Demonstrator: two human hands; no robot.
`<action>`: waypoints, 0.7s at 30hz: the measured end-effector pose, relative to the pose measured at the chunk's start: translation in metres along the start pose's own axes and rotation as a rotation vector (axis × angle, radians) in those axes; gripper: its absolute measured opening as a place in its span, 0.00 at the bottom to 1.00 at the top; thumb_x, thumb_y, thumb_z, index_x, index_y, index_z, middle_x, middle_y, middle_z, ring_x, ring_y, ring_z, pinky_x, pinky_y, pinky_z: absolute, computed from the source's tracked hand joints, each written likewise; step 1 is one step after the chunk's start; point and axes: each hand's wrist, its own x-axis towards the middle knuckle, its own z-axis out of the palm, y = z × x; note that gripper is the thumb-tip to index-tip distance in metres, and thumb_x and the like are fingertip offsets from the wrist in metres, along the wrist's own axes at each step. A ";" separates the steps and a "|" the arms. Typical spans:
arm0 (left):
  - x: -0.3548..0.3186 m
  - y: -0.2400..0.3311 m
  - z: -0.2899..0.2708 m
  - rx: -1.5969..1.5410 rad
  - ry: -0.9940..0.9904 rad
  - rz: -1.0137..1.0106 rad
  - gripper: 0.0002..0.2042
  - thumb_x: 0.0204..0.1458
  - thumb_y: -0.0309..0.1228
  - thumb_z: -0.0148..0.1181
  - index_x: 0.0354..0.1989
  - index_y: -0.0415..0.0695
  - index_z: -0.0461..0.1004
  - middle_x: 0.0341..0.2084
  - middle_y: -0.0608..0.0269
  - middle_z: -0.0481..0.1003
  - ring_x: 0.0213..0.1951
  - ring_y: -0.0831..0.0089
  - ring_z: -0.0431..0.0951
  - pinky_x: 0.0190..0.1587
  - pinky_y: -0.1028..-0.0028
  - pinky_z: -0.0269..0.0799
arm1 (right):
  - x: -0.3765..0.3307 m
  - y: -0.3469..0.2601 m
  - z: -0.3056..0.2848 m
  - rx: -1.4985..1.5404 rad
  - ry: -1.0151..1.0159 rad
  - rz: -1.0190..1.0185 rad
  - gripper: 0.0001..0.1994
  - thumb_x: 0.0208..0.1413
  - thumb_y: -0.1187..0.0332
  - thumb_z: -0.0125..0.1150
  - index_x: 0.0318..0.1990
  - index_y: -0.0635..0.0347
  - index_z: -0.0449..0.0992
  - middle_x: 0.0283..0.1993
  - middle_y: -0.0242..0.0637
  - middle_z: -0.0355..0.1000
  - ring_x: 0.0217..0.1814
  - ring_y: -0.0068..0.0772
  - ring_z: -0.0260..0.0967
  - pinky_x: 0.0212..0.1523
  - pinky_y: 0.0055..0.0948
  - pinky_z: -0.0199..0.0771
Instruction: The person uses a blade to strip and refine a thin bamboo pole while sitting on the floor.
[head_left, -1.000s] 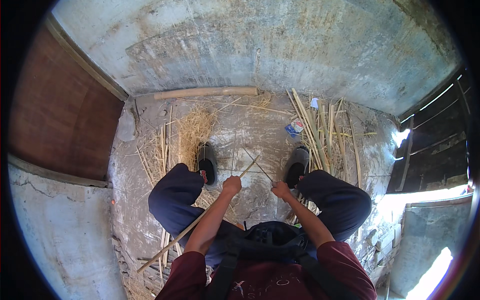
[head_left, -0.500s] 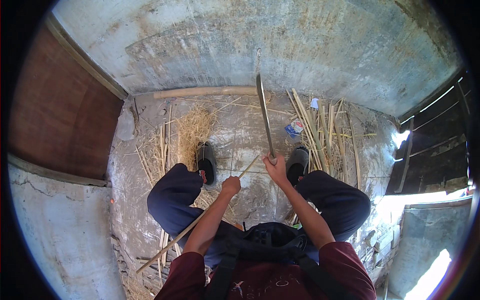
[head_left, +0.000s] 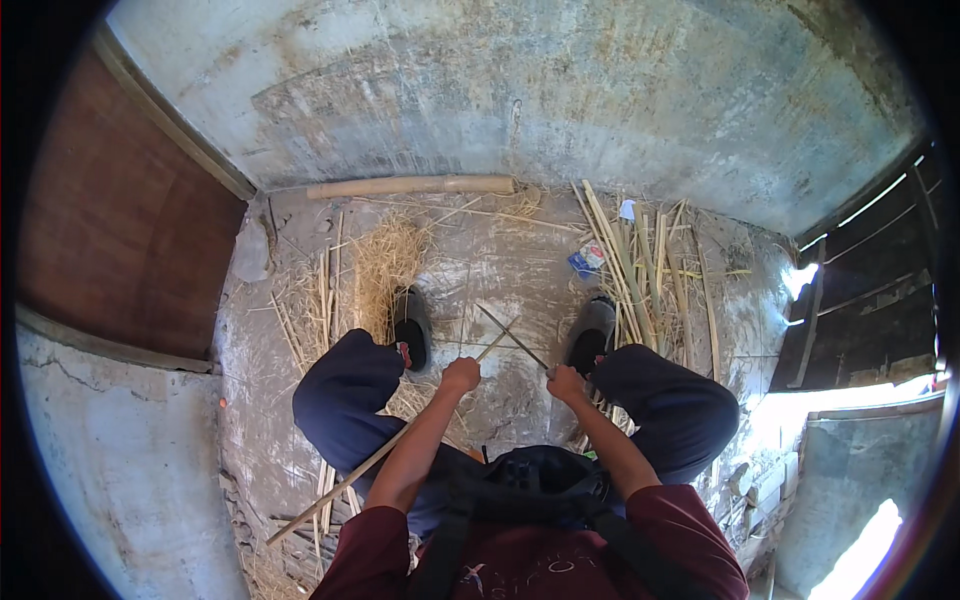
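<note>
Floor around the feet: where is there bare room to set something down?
Widest bare floor: between the straw pile and blue-white packet, beyond the knife and stick. Another patch lies between left hand, right hand and black bag, with stray bits. Crowded: bamboo strips right of the packet, and left of the straw pile.

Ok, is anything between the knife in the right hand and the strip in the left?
Nothing visible: the knife in the right hand crosses the far end of the bamboo strip in this view, beyond the left hand. Whether they touch, I can't tell.
</note>
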 end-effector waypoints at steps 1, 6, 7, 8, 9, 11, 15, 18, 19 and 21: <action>0.001 0.004 -0.002 -0.006 -0.001 0.000 0.15 0.54 0.33 0.49 0.43 0.39 0.78 0.43 0.46 0.77 0.47 0.51 0.77 0.49 0.58 0.73 | 0.001 0.003 -0.004 -0.035 0.010 0.011 0.16 0.44 0.62 0.57 0.43 0.50 0.79 0.42 0.53 0.74 0.48 0.55 0.72 0.49 0.48 0.73; 0.002 0.000 0.001 0.013 0.000 0.013 0.15 0.55 0.33 0.49 0.43 0.39 0.78 0.43 0.45 0.77 0.46 0.52 0.78 0.48 0.58 0.74 | 0.004 -0.022 -0.043 0.188 0.001 -0.246 0.15 0.45 0.62 0.58 0.37 0.62 0.77 0.37 0.58 0.73 0.45 0.57 0.72 0.44 0.49 0.72; 0.003 0.005 0.000 0.017 0.003 0.020 0.15 0.55 0.33 0.49 0.43 0.39 0.78 0.43 0.46 0.77 0.46 0.52 0.78 0.48 0.58 0.74 | 0.010 -0.024 -0.050 0.248 0.040 -0.320 0.16 0.45 0.62 0.58 0.36 0.65 0.77 0.36 0.59 0.73 0.44 0.58 0.72 0.43 0.49 0.72; 0.004 0.014 -0.003 0.023 0.003 0.034 0.15 0.55 0.33 0.49 0.43 0.39 0.78 0.43 0.46 0.77 0.46 0.52 0.78 0.48 0.59 0.74 | 0.017 -0.027 -0.059 0.317 0.178 -0.355 0.16 0.43 0.61 0.60 0.31 0.69 0.74 0.32 0.60 0.71 0.39 0.57 0.72 0.39 0.47 0.70; 0.003 0.024 -0.004 0.031 0.002 0.049 0.15 0.54 0.33 0.49 0.42 0.39 0.78 0.42 0.46 0.77 0.46 0.52 0.78 0.47 0.59 0.75 | 0.023 -0.035 -0.069 0.383 0.319 -0.387 0.17 0.42 0.61 0.62 0.26 0.72 0.72 0.28 0.61 0.70 0.34 0.57 0.72 0.35 0.45 0.69; 0.003 -0.009 0.005 0.016 0.002 -0.003 0.14 0.54 0.32 0.50 0.42 0.39 0.78 0.42 0.46 0.77 0.46 0.52 0.78 0.47 0.59 0.75 | -0.007 -0.112 -0.114 0.614 0.382 -0.510 0.13 0.45 0.65 0.63 0.26 0.71 0.71 0.25 0.53 0.71 0.28 0.53 0.70 0.31 0.43 0.66; 0.004 -0.009 0.006 0.023 0.001 0.008 0.14 0.53 0.32 0.50 0.42 0.39 0.78 0.42 0.46 0.78 0.45 0.52 0.79 0.47 0.59 0.75 | -0.026 -0.150 -0.155 0.825 0.419 -0.626 0.11 0.48 0.68 0.63 0.31 0.68 0.73 0.26 0.51 0.71 0.29 0.51 0.70 0.34 0.41 0.67; 0.003 -0.017 0.006 0.020 -0.035 -0.003 0.18 0.58 0.40 0.48 0.42 0.39 0.77 0.43 0.45 0.77 0.46 0.50 0.78 0.48 0.57 0.74 | -0.026 -0.143 -0.121 0.767 0.469 -0.616 0.15 0.49 0.63 0.62 0.36 0.68 0.75 0.32 0.55 0.73 0.38 0.56 0.73 0.41 0.43 0.71; 0.003 -0.007 0.005 0.020 -0.043 0.010 0.17 0.58 0.40 0.48 0.42 0.39 0.77 0.43 0.45 0.77 0.46 0.50 0.78 0.48 0.57 0.74 | -0.011 -0.115 -0.077 0.719 0.666 -0.607 0.15 0.49 0.62 0.62 0.36 0.68 0.76 0.33 0.54 0.73 0.40 0.56 0.73 0.42 0.43 0.71; 0.005 0.012 -0.002 0.010 -0.044 0.043 0.17 0.58 0.39 0.49 0.43 0.39 0.77 0.44 0.45 0.77 0.46 0.50 0.78 0.48 0.57 0.74 | 0.011 -0.022 -0.002 0.252 0.388 -0.335 0.11 0.47 0.66 0.58 0.31 0.67 0.73 0.35 0.53 0.73 0.41 0.50 0.72 0.40 0.44 0.69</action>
